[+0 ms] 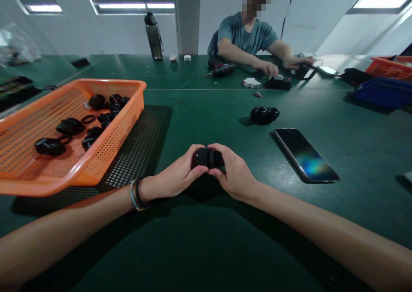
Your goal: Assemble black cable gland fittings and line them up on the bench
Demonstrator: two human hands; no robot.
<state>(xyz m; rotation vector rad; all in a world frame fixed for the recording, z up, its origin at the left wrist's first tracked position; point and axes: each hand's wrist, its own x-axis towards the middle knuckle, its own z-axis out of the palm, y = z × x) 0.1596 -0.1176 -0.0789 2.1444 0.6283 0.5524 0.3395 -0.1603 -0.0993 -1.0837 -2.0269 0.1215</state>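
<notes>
Between my two hands, just above the green table, is a black cylindrical plastic part with a raised band around its middle. My left hand grips its left end with thumb and fingers. The right end sits in the closed fingers of my right hand. Its ends are partly hidden by my fingers. To the left, an orange perforated basket holds several similar black round parts. Another pair of black round parts lies beyond my right hand.
A smartphone lies to the right. Across the table a person handles dark parts, near a power drill. A bottle stands at the back. A blue bin and a red basket are far right.
</notes>
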